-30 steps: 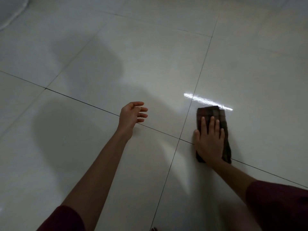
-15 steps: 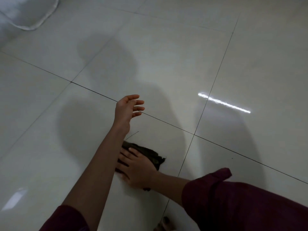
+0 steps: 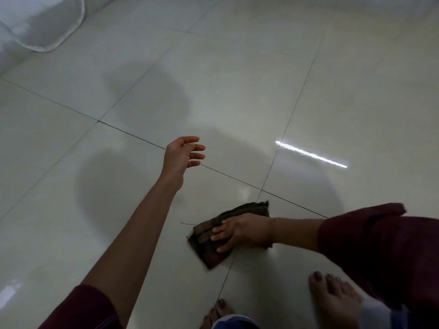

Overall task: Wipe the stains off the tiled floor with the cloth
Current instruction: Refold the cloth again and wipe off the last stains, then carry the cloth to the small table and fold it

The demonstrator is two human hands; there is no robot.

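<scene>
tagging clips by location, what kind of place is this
Probably a room in a home. The floor is large glossy pale tiles with dark joints, the person wiping with a cloth is barefoot, and a white fabric thing lies at the far left.

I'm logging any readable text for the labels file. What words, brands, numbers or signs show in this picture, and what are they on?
None: no readable text anywhere in the head view.
The cloth under the right hand shows only a checked pattern.
The tiled floor, the sleeves and the empty left hand carry no writing.
</scene>
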